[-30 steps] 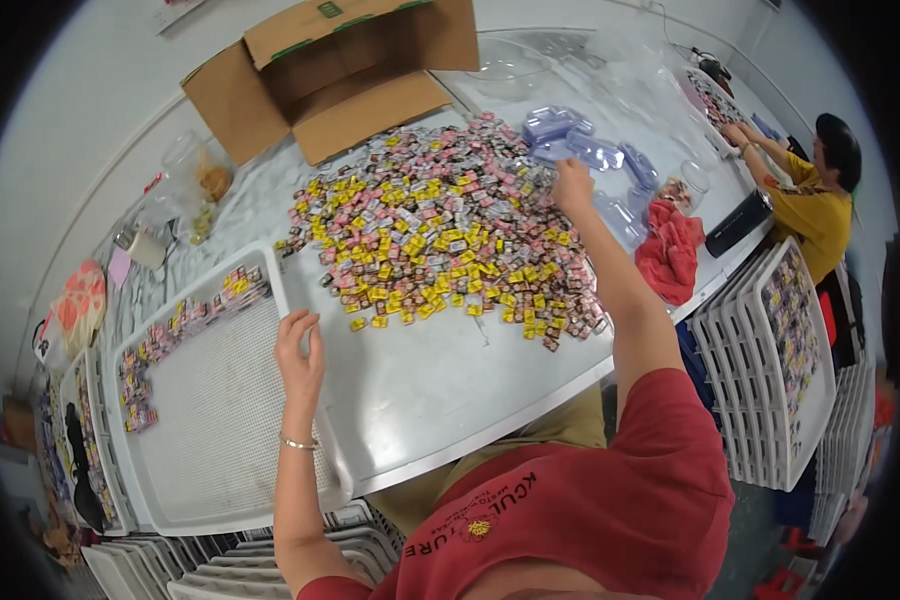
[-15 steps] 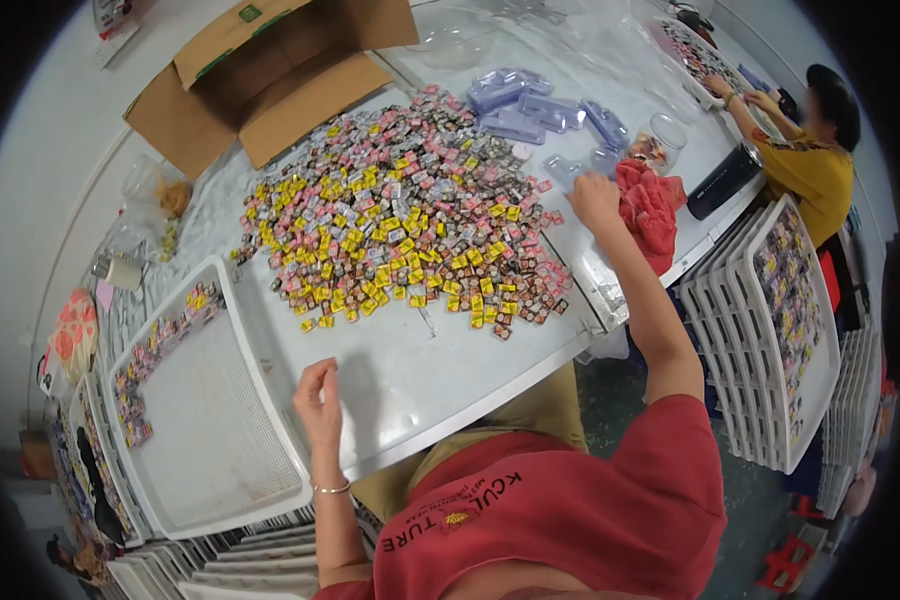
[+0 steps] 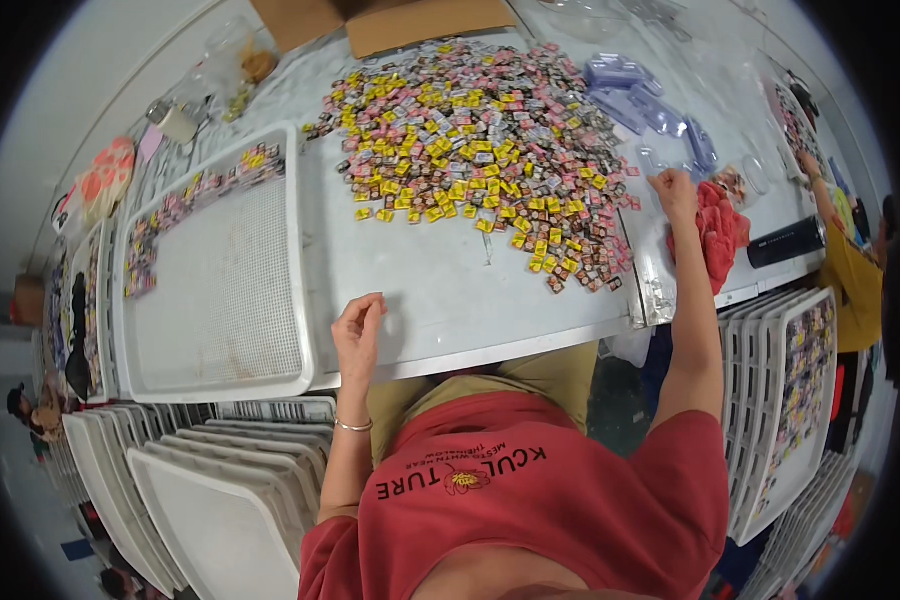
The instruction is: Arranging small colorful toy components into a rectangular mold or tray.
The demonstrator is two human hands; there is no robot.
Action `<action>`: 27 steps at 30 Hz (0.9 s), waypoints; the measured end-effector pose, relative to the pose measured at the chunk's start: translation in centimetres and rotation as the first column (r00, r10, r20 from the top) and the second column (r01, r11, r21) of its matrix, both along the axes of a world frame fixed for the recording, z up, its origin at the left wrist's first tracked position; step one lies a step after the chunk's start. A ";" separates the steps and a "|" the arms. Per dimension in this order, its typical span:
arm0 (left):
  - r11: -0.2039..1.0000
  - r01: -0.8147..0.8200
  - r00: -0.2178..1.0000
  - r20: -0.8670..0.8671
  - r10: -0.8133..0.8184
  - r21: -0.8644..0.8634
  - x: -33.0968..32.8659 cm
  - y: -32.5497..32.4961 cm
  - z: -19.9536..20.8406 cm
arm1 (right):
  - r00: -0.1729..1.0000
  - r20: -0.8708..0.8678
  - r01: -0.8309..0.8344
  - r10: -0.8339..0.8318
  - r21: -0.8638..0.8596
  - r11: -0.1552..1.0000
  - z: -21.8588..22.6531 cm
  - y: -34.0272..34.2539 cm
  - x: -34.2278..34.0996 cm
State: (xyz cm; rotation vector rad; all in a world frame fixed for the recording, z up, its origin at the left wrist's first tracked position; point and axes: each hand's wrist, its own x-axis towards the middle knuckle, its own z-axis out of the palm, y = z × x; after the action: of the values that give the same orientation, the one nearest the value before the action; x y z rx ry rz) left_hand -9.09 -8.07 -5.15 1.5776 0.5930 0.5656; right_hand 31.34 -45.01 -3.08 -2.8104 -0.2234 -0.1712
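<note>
A wide pile of small wrapped pieces [image 3: 470, 150], yellow, pink, brown and silver, covers the middle of the white table [image 3: 420, 300]. My left hand [image 3: 358, 335] hovers at the front edge, beside a white mesh tray [image 3: 210, 290]; its fingers are curled in to the thumb, and anything between them is hidden. Rows of the same pieces [image 3: 195, 195] line the tray's far and left sides. Right of the pile, my right hand [image 3: 676, 192] is closed close to a clear plastic piece [image 3: 652, 158] and a red cloth [image 3: 725, 235]. What its fingers hold cannot be seen.
Bluish clear plastic packs [image 3: 635, 95] lie behind my right hand. A black bottle [image 3: 788, 243] rests at the right. Stacked white trays flank me at left [image 3: 210, 500] and right [image 3: 770, 420]. A cardboard box [image 3: 425, 28] stands behind the pile; a co-worker in yellow [image 3: 855, 300] is at far right.
The view has swung, so the table lies farther up and right, and more stacked trays show at lower left. Both hands keep roughly their places over the table, fingers still curled.
</note>
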 end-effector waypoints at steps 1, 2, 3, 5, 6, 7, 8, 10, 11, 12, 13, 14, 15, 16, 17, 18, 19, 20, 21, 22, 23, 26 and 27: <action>1.000 0.008 1.000 -0.028 -0.008 0.011 -0.3 0.4 -0.1 | 0.993 0.106 -0.052 0.042 0.098 0.994 1.5 1.6 -1.4; 1.000 0.024 0.998 -0.058 -0.023 0.020 -0.5 0.7 -0.1 | 0.975 0.211 -0.106 0.064 0.191 0.976 2.3 3.0 -2.8; 1.000 0.023 0.998 -0.057 -0.022 0.018 0.0 1.0 0.2 | 0.886 0.414 -0.317 0.208 0.216 0.924 2.0 3.7 -3.9; 0.987 0.044 0.995 -0.093 -0.029 0.158 1.6 2.4 1.0 | 0.849 0.281 -0.528 0.447 0.463 0.712 2.9 10.2 -10.0; 0.976 0.042 0.996 -0.083 -0.024 0.215 2.9 3.2 0.9 | 0.772 0.227 -0.635 0.593 0.287 0.717 2.7 13.1 -13.1; 0.961 0.048 0.997 -0.068 -0.031 0.271 4.6 4.0 0.7 | 0.651 0.207 -0.753 0.730 0.299 0.587 1.4 15.4 -15.9; 0.955 0.050 0.998 -0.061 -0.034 0.292 6.2 4.6 0.5 | 0.588 0.163 -0.809 0.792 0.126 0.574 0.0 17.3 -18.7; 0.949 0.053 0.998 -0.047 -0.040 0.312 9.3 5.4 0.1 | 0.509 0.067 -0.860 0.858 0.072 0.505 -0.8 19.9 -23.3; 0.927 0.085 0.996 -0.031 -0.079 0.366 10.8 5.6 -0.1 | 0.453 0.097 -0.892 0.886 0.043 0.451 -2.0 20.5 -24.3; 0.901 0.109 0.994 -0.017 -0.112 0.421 11.8 5.8 -0.3 | 0.452 0.100 -0.892 0.887 0.038 0.450 -2.1 20.7 -24.8; 0.900 0.104 0.994 -0.008 -0.111 0.423 12.8 5.8 -0.6 | 0.441 0.081 -0.895 0.894 0.114 0.431 -2.1 20.9 -25.0; 0.868 0.155 0.988 -0.064 -0.142 0.471 13.7 5.7 -0.8 | 0.426 0.062 -0.893 0.903 0.189 0.409 -2.0 21.2 -25.0; 0.833 0.208 0.978 -0.122 -0.169 0.513 14.4 5.5 -1.2 | 0.423 0.065 -0.895 0.904 0.182 0.406 -1.8 21.3 -24.2; 0.832 0.203 0.979 -0.112 -0.169 0.516 14.9 5.2 -1.4 | 0.478 0.053 -0.851 0.877 0.276 0.447 -1.2 21.5 -22.6; 0.714 0.207 0.978 -0.153 -0.140 0.669 15.0 5.0 -1.6 | 0.527 0.035 -0.797 0.849 0.369 0.479 -0.7 21.9 -20.8; 0.568 0.220 0.975 -0.189 -0.113 0.793 15.4 4.6 -1.7 | 0.577 0.046 -0.746 0.815 0.437 0.503 -0.8 22.3 -18.6; 0.606 0.272 0.960 -0.251 -0.120 0.748 15.6 4.1 -1.4 | 0.624 0.051 -0.690 0.779 0.505 0.519 -1.1 22.9 -16.5; 0.604 0.272 0.961 -0.249 -0.124 0.749 15.7 4.0 -1.4 | 0.627 0.053 -0.689 0.777 0.503 0.522 -1.1 23.7 -15.3; 0.617 0.255 0.966 -0.218 -0.136 0.744 15.8 4.0 -1.5 | 0.672 0.043 -0.648 0.739 0.517 0.560 -1.2 24.7 -14.4; 0.630 0.236 0.972 -0.187 -0.143 0.740 15.7 4.2 -1.5 | 0.712 0.031 -0.607 0.702 0.531 0.591 -1.4 25.9 -13.9; 0.629 0.237 0.971 -0.191 -0.141 0.741 15.7 4.4 -1.6 | 0.711 0.031 -0.606 0.703 0.535 0.589 -2.0 27.1 -13.6; 0.734 0.196 0.979 -0.172 -0.109 0.650 14.6 5.6 -1.8 | 0.580 0.269 -0.813 0.769 0.140 0.565 -3.8 30.0 -13.6; 0.819 0.147 0.988 -0.114 -0.100 0.555 13.6 5.8 -1.1 | 0.588 0.207 -0.809 0.782 0.133 0.573 -3.7 30.3 -13.5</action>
State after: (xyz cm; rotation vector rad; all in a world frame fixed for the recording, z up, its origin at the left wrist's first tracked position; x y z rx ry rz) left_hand 4.53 -2.25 -6.28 2.1928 0.3901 0.6143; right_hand 17.85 -14.75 -6.79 -2.1962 -1.3884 -0.1398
